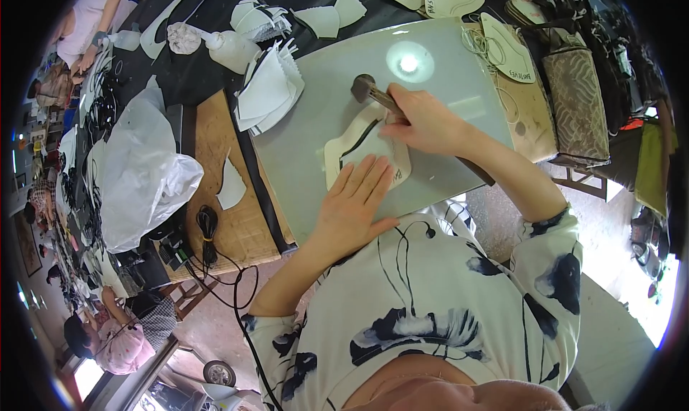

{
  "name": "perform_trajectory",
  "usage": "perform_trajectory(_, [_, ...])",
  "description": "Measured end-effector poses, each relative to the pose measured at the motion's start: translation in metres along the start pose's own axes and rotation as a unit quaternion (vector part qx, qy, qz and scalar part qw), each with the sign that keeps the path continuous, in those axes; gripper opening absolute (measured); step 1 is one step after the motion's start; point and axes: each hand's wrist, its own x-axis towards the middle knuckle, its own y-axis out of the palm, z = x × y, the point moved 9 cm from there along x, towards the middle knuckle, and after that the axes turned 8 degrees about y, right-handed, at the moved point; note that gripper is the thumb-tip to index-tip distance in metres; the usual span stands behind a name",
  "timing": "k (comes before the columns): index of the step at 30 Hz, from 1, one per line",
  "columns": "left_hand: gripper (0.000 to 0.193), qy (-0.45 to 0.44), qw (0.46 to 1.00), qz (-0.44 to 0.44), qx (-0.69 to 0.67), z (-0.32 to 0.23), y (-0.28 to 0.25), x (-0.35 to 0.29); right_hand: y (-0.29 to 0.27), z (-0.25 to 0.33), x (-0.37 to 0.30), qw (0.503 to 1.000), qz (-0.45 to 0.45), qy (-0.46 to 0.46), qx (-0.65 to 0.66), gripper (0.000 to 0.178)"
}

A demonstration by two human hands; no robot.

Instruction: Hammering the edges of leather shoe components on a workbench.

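A cream template (333, 160) with rounded edges lies on the smooth grey work board (445, 66) in front of me. On top of it sits a white cut piece (364, 145) with a black strip along one edge. My left hand (353, 204) presses flat on the lower part of both, fingers stretched out and close together. A hammer (364, 89) is gripped in my right hand (422, 122), its dark metal head just above or at the board beyond the template; I cannot tell whether it touches. The handle runs back under my right forearm.
White cut pieces (267, 95) are stacked at the board's left edge, near a white bottle (231, 50). Farther left lie a clear plastic bag (140, 170) and a coiled black cable (207, 231). More templates (508, 46) lie right of the board. Other people (123, 345) sit leftward.
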Motion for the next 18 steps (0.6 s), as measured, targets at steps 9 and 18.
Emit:
perform_trajectory(9, [0.022,-0.147,0.946,-0.238,-0.162,0.050,-0.045,0.002,-0.036,0.005,-0.052,0.998,-0.029,-0.015,-0.061,0.025])
perform_trajectory(18, [0.010,-0.146,0.979,-0.140,-0.031,0.065,-0.033,0.042,-0.004,0.004,-0.058,0.973,0.059,0.062,-0.216,0.030])
